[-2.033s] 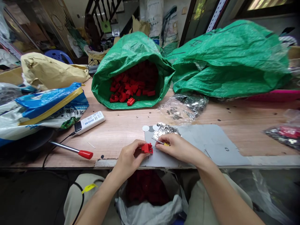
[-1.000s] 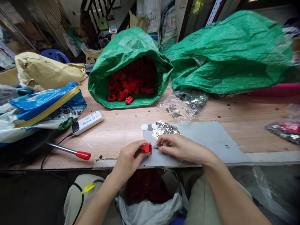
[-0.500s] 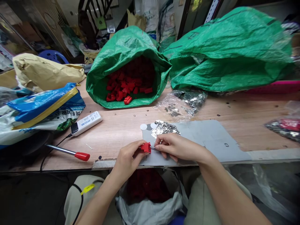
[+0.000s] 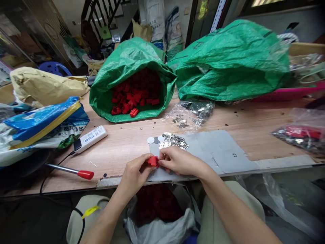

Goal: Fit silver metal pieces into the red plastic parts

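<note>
A small red plastic part (image 4: 152,161) is pinched between the thumb and fingers of my left hand (image 4: 134,172), just above the front of the grey mat. My right hand (image 4: 181,162) is closed, its fingertips pressed against the right end of that red part; whatever sits between them is hidden. Right behind my fingers, a pile of small shiny metal pieces (image 4: 175,140) lies on the grey mat (image 4: 225,149). White discs (image 4: 150,140) rest at the mat's back left corner.
A green sack (image 4: 137,47) spills red parts at the back, beside another green sack (image 4: 233,61). Clear bags (image 4: 182,117) of metal pieces lie near. To the left are a red-handled lever (image 4: 85,174) and white device (image 4: 90,139). A pale bag (image 4: 162,227) hangs below the edge.
My right hand has moved left up to the red part; the thin metal piece that showed between them is out of sight. The whole view has shifted slightly.
</note>
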{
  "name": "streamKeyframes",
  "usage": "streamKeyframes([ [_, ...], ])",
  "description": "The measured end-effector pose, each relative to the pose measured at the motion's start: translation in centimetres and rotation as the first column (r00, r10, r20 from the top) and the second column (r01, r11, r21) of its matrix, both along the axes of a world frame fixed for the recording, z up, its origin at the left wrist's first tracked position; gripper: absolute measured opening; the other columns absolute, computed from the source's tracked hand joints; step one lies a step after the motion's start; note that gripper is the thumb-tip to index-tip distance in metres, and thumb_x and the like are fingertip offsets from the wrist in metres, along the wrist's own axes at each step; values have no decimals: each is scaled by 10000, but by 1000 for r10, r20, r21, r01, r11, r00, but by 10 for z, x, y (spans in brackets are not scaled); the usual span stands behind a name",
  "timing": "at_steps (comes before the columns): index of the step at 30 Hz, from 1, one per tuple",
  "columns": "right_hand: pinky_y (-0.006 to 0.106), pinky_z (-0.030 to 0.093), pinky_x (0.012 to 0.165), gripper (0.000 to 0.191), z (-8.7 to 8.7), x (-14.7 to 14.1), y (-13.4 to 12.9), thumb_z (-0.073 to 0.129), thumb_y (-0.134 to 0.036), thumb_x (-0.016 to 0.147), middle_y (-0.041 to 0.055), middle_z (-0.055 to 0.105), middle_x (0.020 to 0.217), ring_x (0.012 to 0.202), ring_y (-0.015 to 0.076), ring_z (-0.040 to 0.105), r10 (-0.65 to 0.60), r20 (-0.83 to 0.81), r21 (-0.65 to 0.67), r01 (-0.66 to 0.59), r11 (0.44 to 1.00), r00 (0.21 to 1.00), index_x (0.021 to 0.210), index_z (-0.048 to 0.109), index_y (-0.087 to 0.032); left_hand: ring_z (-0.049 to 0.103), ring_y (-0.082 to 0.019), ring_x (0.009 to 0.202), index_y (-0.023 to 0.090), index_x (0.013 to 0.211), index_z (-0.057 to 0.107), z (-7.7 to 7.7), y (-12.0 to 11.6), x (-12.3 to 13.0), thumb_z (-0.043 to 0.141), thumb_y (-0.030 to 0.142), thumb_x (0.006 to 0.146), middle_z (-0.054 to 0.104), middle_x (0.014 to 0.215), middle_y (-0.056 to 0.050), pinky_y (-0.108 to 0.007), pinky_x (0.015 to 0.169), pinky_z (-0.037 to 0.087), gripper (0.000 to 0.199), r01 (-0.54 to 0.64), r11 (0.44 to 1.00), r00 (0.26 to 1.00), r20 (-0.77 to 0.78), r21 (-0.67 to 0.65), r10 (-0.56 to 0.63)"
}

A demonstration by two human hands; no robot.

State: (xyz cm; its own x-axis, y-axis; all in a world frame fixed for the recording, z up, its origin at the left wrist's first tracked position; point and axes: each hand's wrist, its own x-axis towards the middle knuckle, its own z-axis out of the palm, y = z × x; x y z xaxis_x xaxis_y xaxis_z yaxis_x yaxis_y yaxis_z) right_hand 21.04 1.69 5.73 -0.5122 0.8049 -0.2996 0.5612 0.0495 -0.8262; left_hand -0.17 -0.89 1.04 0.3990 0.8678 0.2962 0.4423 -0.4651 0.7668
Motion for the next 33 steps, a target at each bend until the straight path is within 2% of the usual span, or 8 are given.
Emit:
streamKeyframes([
  [5, 170, 343, 373, 112, -4, 12, 2, 536, -258, 902, -14, 652, 624, 395, 77, 494, 44, -93, -98, -54, 994, 995, 832, 566, -175, 690, -185, 983, 205, 1134, 646, -1, 1, -1, 654, 263, 905, 733, 1089, -42, -266, 870, 532, 236, -20, 998, 999, 29, -54, 21],
  [8, 174, 356, 372, 116, -5, 18, 2, 516, -271, 918, -17, 647, 627, 392, 83, 509, 30, -92, -114, -40, 993, 995, 853, 544, -179, 690, -185, 976, 202, 1134, 643, -1, 1, -1, 664, 279, 899, 731, 1083, -43, -270, 875, 532, 248, -24, 997, 999, 32, -78, 26],
  [17, 178, 374, 398, 97, 2, 12, 1, 516, -232, 913, -30, 635, 594, 387, 86, 525, -6, -18, -56, 5, 998, 1000, 832, 541, -185, 697, -177, 1010, 226, 1148, 643, 0, -1, -1, 644, 228, 908, 735, 1125, -35, -251, 870, 538, 240, -12, 1000, 1000, 18, -27, 13],
  [24, 186, 338, 360, 102, -4, 8, 0, 534, -241, 884, -36, 622, 572, 363, 91, 506, -41, 49, 17, 41, 999, 998, 795, 556, -197, 695, -191, 1033, 206, 1167, 635, -1, 0, -1, 631, 231, 917, 729, 1153, -63, -274, 891, 542, 252, 8, 1000, 1000, -7, 14, -8],
  [29, 184, 354, 377, 93, -5, 11, 2, 539, -244, 880, -27, 636, 591, 379, 91, 511, -5, -20, -31, 4, 1000, 1000, 808, 561, -190, 702, -200, 981, 195, 1153, 632, 2, -1, 1, 622, 258, 921, 738, 1080, -65, -290, 860, 549, 241, -19, 1000, 1000, -10, -17, 19],
  [33, 185, 367, 396, 108, -5, 12, 2, 549, -263, 878, -24, 640, 596, 386, 88, 510, 4, -39, -22, -5, 1000, 999, 801, 561, -188, 693, -203, 1021, 207, 1154, 635, 1, -2, 1, 622, 263, 921, 729, 1129, -64, -291, 884, 543, 240, -19, 999, 1000, 1, -29, 19],
])
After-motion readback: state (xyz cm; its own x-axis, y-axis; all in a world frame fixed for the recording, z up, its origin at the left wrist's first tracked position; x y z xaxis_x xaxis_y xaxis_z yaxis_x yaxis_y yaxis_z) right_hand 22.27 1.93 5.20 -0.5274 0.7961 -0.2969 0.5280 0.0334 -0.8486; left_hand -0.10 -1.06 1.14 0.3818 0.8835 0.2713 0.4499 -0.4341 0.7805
